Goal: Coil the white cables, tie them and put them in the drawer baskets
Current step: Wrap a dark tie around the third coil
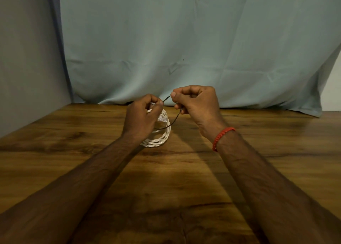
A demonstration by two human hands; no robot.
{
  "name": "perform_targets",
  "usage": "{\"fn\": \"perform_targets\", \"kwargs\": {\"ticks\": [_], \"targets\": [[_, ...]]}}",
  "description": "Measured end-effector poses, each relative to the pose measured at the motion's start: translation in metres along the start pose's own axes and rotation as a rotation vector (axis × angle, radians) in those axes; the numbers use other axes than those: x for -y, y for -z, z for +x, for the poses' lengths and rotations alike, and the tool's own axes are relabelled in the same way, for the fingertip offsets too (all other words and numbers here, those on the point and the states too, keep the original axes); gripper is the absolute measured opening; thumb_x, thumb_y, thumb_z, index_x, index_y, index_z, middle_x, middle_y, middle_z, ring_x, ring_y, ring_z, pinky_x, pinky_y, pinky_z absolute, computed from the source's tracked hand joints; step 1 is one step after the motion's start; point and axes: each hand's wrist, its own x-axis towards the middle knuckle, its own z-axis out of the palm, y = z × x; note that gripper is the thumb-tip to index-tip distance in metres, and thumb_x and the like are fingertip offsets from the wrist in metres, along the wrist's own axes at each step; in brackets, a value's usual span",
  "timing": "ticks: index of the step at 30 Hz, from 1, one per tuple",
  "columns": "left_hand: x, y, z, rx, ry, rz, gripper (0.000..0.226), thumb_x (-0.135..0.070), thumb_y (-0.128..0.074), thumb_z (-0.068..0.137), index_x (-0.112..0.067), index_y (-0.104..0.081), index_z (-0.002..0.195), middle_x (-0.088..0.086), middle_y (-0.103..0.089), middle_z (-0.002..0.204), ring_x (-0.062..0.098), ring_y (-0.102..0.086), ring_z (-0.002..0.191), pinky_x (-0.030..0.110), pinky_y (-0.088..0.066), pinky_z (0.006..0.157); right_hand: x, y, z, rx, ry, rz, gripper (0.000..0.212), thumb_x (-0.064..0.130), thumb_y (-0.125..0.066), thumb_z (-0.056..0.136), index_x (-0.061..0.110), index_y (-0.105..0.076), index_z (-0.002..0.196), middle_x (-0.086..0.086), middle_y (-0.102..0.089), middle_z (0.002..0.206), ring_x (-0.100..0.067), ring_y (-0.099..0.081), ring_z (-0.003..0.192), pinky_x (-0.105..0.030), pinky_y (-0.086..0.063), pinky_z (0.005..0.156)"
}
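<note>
A pale blue-green cloth (pixel 184 40) fills most of the upper frame, hanging in creased folds down to the table's far edge. A strip of grey wall (pixel 24 59) shows at the left, and a lighter sliver of wall sits at the right edge. Below it, a brown wood-grain table (pixel 276 133) takes up the whole lower half, its near edge cut off by the bottom of the frame. Two bare forearms reach in from the lower corners, with the elbows out of view. The right hand (pixel 198 101), just above centre, is closed, its thumb and curled fingers pinching a thin dark tie (pixel 173 122). The left hand (pixel 142 117), just left of centre, is curled over the top of the white cable coil (pixel 158 141). It covers most of the coil, so only the lower right arc of twisted strands shows. Whether the coil touches the table cannot be told. The tie curves from the right hand's lower fingers down to the coil, where it runs behind the left hand. A short end pokes up between the two hands, and which fingertip holds it is hard to make out. A red braided band (pixel 222 136) circles the right wrist. A small clear plug (pixel 163 119) shows inside the coil, partly hidden and blurred.
</note>
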Motion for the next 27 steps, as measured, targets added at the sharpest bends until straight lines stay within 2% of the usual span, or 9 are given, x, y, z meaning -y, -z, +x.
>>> {"fn": "perform_targets", "kwargs": {"ticks": [11, 14, 17, 19, 23, 27], "targets": [[-0.001, -0.0022, -0.0024, 0.046, -0.075, -0.043, 0.011, -0.024, -0.065, 0.094, -0.021, -0.07, 0.084, -0.002, -0.068, 0.069, 0.017, -0.063, 0.064, 0.04, -0.051, 0.06, -0.0008, -0.0052, -0.0039, 0.038, -0.015, -0.025, 0.013, 0.004, -0.083, 0.078, -0.001, -0.076, 0.087, -0.016, -0.075, 0.077, -0.019, -0.069, 0.061, -0.023, -0.054, 0.055], [-0.002, -0.0023, -0.0035, 0.048, -0.066, -0.066, 0.009, -0.021, -0.065, 0.094, -0.02, -0.071, 0.086, -0.003, -0.068, 0.069, 0.011, -0.062, 0.062, 0.036, -0.05, 0.059, -0.0027, -0.0047, -0.0029, -0.003, 0.007, -0.076, 0.012, 0.005, -0.084, 0.075, 0.005, -0.077, 0.084, -0.008, -0.075, 0.074, -0.019, -0.072, 0.065, -0.023, -0.056, 0.059], [-0.0045, -0.0024, -0.0051, 0.05, -0.072, -0.084, 0.008, -0.018, -0.065, 0.094, -0.017, -0.071, 0.088, -0.004, -0.066, 0.067, 0.004, -0.057, 0.058, 0.027, -0.046, 0.056, -0.0053, -0.0031, -0.0001, -0.049, 0.003, -0.067, 0.011, 0.006, -0.086, 0.073, 0.009, -0.077, 0.08, -0.005, -0.075, 0.071, -0.013, -0.069, 0.062, -0.022, -0.053, 0.06], [-0.0059, -0.002, -0.0055, 0.057, -0.088, -0.084, 0.008, -0.016, -0.065, 0.094, -0.015, -0.071, 0.089, -0.003, -0.067, 0.069, 0.004, -0.059, 0.059, 0.024, -0.046, 0.056, -0.0056, -0.0026, 0.0002, -0.062, -0.004, -0.036, 0.012, 0.007, -0.087, 0.073, 0.008, -0.078, 0.081, -0.005, -0.076, 0.074, -0.011, -0.069, 0.063, -0.021, -0.052, 0.061], [-0.0054, -0.0015, -0.0048, 0.074, -0.104, -0.091, 0.008, -0.016, -0.064, 0.094, -0.016, -0.071, 0.089, 0.002, -0.071, 0.073, 0.014, -0.066, 0.064, 0.033, -0.052, 0.059, -0.0046, -0.0028, -0.0008, -0.063, -0.032, 0.059, 0.016, 0.009, -0.087, 0.074, 0.007, -0.078, 0.087, -0.008, -0.077, 0.08, -0.017, -0.073, 0.07, -0.021, -0.053, 0.06], [-0.0055, -0.0012, -0.0043, 0.067, -0.122, -0.087, 0.011, -0.015, -0.065, 0.095, -0.021, -0.069, 0.087, -0.002, -0.069, 0.071, 0.008, -0.063, 0.062, 0.028, -0.05, 0.058, -0.0021, -0.0028, -0.0016, -0.037, -0.059, 0.067, 0.018, 0.01, -0.086, 0.076, 0.005, -0.078, 0.092, -0.009, -0.077, 0.081, -0.016, -0.074, 0.07, -0.02, -0.055, 0.059]]}}
